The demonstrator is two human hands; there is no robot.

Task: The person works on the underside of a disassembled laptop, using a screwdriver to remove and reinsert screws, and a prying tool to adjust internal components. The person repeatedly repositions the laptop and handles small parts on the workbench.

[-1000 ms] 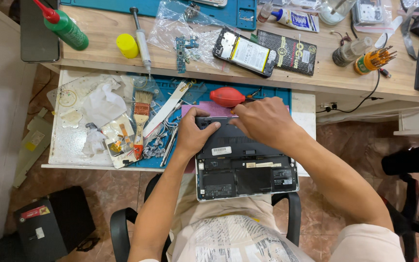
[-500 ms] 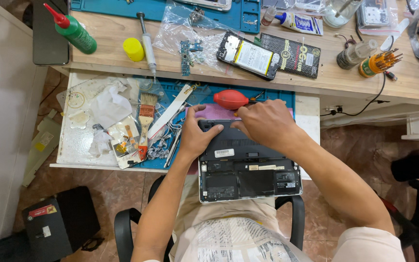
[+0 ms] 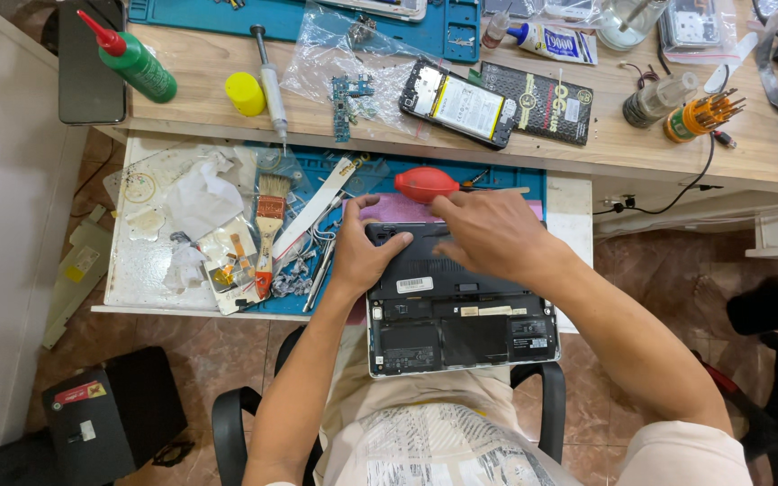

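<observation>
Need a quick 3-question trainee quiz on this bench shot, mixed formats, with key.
1. True or false: both hands rest on the opened laptop.
2. What lies just beyond the right hand? A) red air blower B) green bottle C) yellow cap
3. Fill in: the brush lies to the ____ of the left hand, in the picture.

Key: 1 true; 2 A, the red air blower; 3 left.
</observation>
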